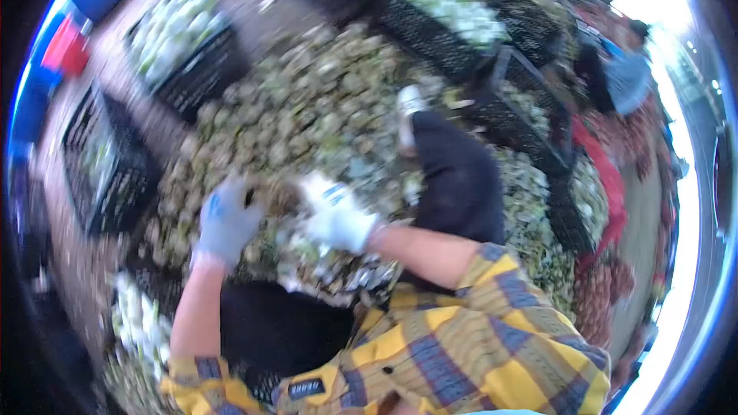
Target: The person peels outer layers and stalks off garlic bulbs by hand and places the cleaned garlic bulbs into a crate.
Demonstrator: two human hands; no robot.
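White-gloved left hand (229,221): fingers blurred, can't tell the grip.
White-gloved right hand (337,215): same deal, can't tell.
Brownish clump (281,195): between both hands, over the vegetable pile (307,104).
Black crate (204,69): beyond the pile, pale vegetables (173,31) inside.

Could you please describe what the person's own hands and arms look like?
The left hand and right hand wear whitish gloves with blue markings, too blurred to read. The bare forearms lead to plaid sleeves in yellow and dark blue-grey.
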